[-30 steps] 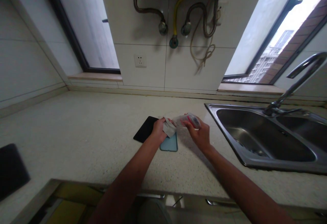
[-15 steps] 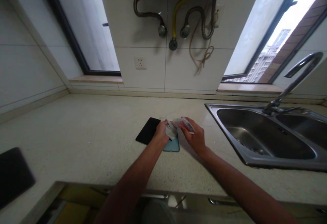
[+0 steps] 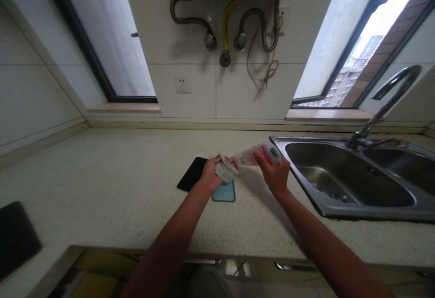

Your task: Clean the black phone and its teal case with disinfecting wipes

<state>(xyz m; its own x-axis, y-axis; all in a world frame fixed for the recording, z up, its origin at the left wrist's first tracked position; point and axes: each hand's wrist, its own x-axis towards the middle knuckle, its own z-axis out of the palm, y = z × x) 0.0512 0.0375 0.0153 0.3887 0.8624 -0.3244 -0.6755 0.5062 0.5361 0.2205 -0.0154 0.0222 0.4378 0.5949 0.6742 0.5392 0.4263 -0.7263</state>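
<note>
My left hand (image 3: 210, 174) is closed on a small grey cloth (image 3: 225, 170), held just above the counter. My right hand (image 3: 274, 173) grips a clear plastic packet with red print (image 3: 255, 156), raised near the sink's left corner. The cloth and the packet's left end meet between the hands. Under the hands lie a light blue phone (image 3: 224, 192) and, to its left, a black flat slab (image 3: 192, 180), partly hidden by my left hand.
A steel double sink (image 3: 343, 178) with a curved tap (image 3: 387, 103) fills the right side. Another dark flat object (image 3: 16, 239) lies at the counter's left front edge. Hoses and a wall socket (image 3: 183, 85) are on the tiled back wall. An open drawer shows below the counter edge.
My right hand has lifted the packet up and to the right, away from the left hand. The grey cloth now shows more between the hands. The view shifted slightly.
</note>
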